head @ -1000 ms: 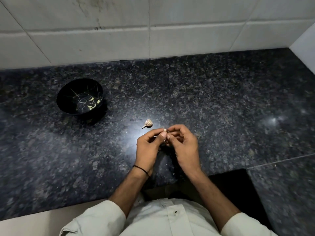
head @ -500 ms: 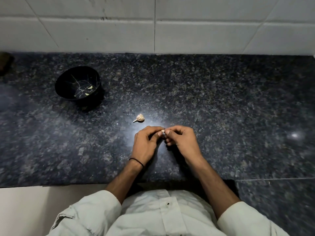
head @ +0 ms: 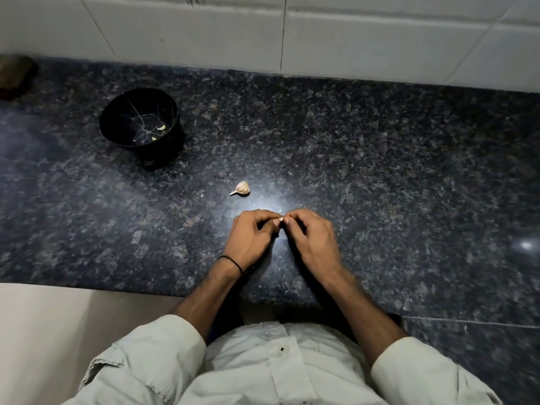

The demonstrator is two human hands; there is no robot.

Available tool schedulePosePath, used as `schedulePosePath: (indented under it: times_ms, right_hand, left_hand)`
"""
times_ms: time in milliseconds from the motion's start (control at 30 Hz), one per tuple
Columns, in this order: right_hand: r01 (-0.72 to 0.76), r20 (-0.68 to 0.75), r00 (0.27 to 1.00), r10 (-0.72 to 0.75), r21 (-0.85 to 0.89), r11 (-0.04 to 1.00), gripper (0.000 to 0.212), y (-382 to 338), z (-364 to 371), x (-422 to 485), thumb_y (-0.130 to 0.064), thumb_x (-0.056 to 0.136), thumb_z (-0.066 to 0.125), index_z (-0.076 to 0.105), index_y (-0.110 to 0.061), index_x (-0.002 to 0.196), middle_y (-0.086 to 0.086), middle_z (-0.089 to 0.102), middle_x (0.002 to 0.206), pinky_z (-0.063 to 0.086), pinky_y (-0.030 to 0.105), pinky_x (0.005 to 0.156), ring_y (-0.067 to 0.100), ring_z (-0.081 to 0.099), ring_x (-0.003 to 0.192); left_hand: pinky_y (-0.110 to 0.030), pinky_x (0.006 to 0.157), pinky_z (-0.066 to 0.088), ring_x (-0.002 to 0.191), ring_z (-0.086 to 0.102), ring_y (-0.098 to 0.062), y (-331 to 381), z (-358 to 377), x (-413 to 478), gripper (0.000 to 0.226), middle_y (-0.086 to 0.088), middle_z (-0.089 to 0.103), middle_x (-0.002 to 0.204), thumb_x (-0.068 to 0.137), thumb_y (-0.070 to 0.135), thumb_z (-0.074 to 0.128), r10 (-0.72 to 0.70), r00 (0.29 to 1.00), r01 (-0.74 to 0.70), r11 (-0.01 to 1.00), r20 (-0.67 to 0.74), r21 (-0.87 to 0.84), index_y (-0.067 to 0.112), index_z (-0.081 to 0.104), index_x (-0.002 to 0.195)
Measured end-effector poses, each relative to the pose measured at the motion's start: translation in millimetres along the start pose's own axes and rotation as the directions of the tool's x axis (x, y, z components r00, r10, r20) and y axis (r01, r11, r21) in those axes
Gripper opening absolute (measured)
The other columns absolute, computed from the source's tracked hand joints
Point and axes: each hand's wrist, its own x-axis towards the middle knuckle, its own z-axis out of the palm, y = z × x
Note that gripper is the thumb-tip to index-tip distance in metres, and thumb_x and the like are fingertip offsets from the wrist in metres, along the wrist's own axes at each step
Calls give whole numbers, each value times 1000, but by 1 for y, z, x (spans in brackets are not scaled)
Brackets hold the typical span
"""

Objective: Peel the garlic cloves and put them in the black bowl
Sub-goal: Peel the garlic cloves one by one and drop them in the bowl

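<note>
Both hands meet low over the dark granite countertop (head: 380,171), close to the body. On my feed, the left hand (head: 251,238) has its fingers curled in, thumb and forefinger pinching the held clove (head: 278,220). The right hand (head: 311,241) is curled the same way and pinches that clove from the other side, the thumb tips almost touching. Only a pale sliver shows between the fingertips, so I cannot tell how much skin is off. There is a black wristband (head: 230,261) on the left wrist.

A loose clove (head: 241,189), skin on and papery tail pointing left, lies on the counter just beyond the left hand, not touching it. The black bowl (head: 172,106) stands upright, well off to the far left, with a couple of peeled cloves (head: 160,128) at the bottom.

I judge this as mid-peel: some cloves done, one in hand, one waiting.

Handling, as I read it: the clove is tiny, light and firm inside. The skin is dry and thin and probably tears off in flakes rather than in one piece. Once bare it is likely slick and a bit tacky — easy to squirt out of a hard pinch. I'd hold the fat body between thumb and forefinger of one hand and pick with the other nail at the pointed tip or root end, where the skin lifts first. Light pressure only — squeezing harder would bruise it.
</note>
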Motion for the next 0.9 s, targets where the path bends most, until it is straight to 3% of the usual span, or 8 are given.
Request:
schedulePosePath:
  times_ms: [100, 233, 400, 600, 900]
  right_hand:
    - [23, -5, 1000, -24, -38, 999, 14, 3, 2, 0, -14, 98, 60, 72, -10, 92, -4, 67, 88, 41, 12, 71, 6, 57, 80]
    - [-23, -17, 1000, 23, 3, 1000, 12, 3, 4, 1, -14, 96, 62, 72, -11, 91, -5, 67, 86, 40, 10, 69, 5, 58, 79]
    - [-144, -15, 989, 148, 139, 980, 11, 3, 7, 4, -15, 95, 63, 72, -13, 89, -5, 71, 79, 47, 20, 66, 7, 63, 71]
    - [-227, 6, 972, 234, 272, 935, 12, -1, 6, 7, -11, 95, 62, 71, -9, 87, -3, 69, 67, 43, 17, 52, 1, 54, 54]
    - [-289, 21, 955, 295, 269, 919, 12, -3, 6, 11, -11, 95, 62, 70, -8, 86, -6, 64, 61, 40, 17, 48, 1, 49, 49]
  left_hand:
    - [-44, 85, 58, 84, 72, -11, 0, -2, 1, 21, 4, 77, 85, 86, 25, 59, 5, 999, -7, 999, 36, 36, 20, 79, 93]
    - [-45, 85, 58, 80, 73, -12, -1, -3, 2, 17, 2, 76, 82, 91, 14, 61, 9, 999, -11, 999, 38, 31, 18, 78, 93]
    - [-44, 86, 58, 77, 73, -17, -1, -1, 1, 20, 0, 73, 75, 95, 5, 60, 11, 1000, -10, 999, 9, -48, 15, 77, 92]
    - [-39, 82, 59, 75, 73, -20, -1, 2, 2, 27, 0, 73, 72, 95, 3, 59, 6, 1000, -8, 994, -15, -112, 22, 76, 86]
    - [-39, 80, 59, 72, 72, -22, 1, 6, 4, 27, -1, 73, 72, 92, 0, 60, -2, 999, -6, 981, -44, -194, 19, 77, 86]
